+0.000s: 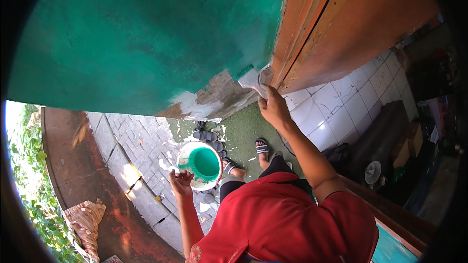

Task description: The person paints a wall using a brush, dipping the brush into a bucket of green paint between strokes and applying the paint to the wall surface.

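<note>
Green-painted wall fills the upper left and meets an orange-brown wooden door frame, with a bare grey-brown patch near its lower corner. Below it, a round, whitish bucket stands on grey paving beside a row of dark slippers; bright green liquid paint lies inside, and green streaks mark the bucket's walls. The person's right hand is closed around the handle of a wide, flat, pale paintbrush, whose green-coated bristles are at the wall just above the bare patch. The left hand, fingers loosely bent and apart, holds nothing visible beside the bucket's rim; whether it touches, I cannot tell.
</note>
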{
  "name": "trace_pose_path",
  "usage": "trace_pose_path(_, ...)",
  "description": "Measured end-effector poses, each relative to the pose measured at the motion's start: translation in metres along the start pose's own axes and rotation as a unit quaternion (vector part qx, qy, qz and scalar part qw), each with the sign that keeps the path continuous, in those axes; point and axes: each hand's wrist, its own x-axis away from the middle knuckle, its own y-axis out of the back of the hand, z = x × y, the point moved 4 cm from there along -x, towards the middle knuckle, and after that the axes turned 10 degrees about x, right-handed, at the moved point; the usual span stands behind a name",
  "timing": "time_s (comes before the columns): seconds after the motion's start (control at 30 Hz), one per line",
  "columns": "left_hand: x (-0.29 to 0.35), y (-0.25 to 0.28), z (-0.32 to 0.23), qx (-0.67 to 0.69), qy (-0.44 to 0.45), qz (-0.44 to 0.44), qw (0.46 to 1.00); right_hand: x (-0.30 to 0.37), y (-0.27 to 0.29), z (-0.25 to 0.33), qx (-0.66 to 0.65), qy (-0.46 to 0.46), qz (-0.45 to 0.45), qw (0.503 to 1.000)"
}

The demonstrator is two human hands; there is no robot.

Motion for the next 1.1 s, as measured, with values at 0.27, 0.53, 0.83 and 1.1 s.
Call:
trace_pose_path(0.27,0.018,-0.009,-0.001,-0.009,-0.024,-0.002,1.000,-0.014,-0.118,-0.056,0.078,-0.082,0.128,0.985)
trace_pose_path(0.53,0.013,-0.001,0.004,-0.010,-0.019,-0.011,1.000,-0.029,-0.050,0.020,-0.012,-0.016,0.054,0.998)
trace_pose_path(0.83,-0.022,0.011,-0.002,-0.048,0.054,0.037,0.997,0.020,0.021,0.063,-0.147,-0.042,-0.028,0.988)
trace_pose_path(1.1,-0.064,0.039,-0.002,-0.123,0.134,0.108,0.977,0.098,-0.060,0.042,-0.090,-0.268,0.032,0.959)
